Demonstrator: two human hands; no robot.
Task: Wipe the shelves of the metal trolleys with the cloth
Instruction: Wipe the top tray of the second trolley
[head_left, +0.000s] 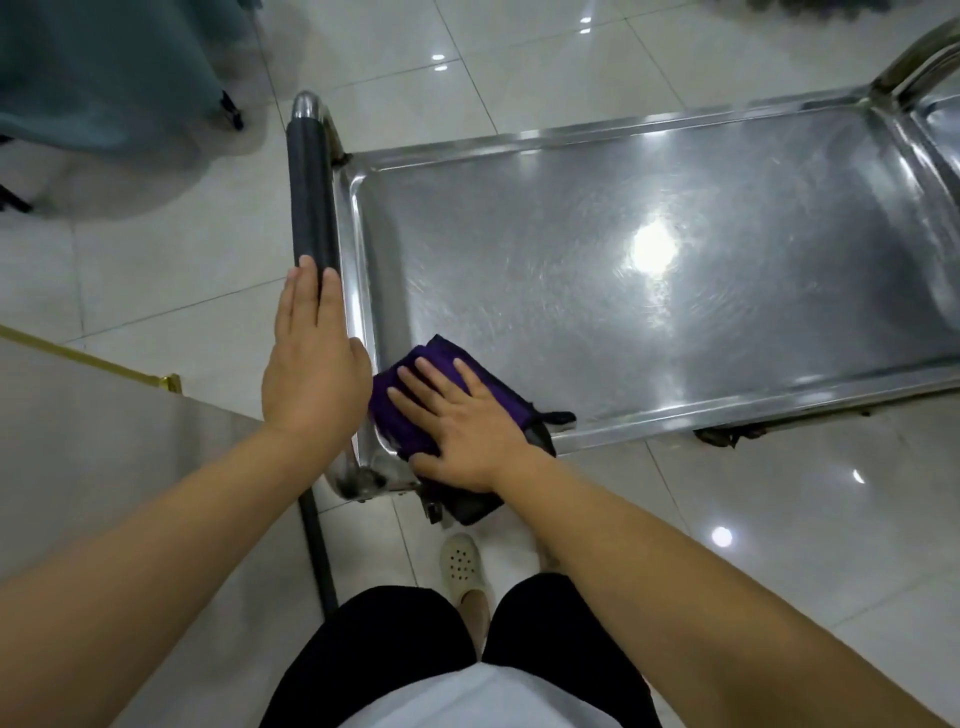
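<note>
Cloth (384, 415) soft, limp, judged best pinned mid-fold, pressed flat-fingered by right hand (457, 431) beside handle (311, 192); left hand (311, 374) flat over handle

The trolley shelf (649, 270) is glossy scratched metal; its handle (310, 192) matt black. Beside the handle, a soft purple cloth (402, 410).

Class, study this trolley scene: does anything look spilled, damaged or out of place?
Nothing spilled or damaged. The folded purple cloth under the right hand overhangs the near rim of the shiny steel shelf.
</note>
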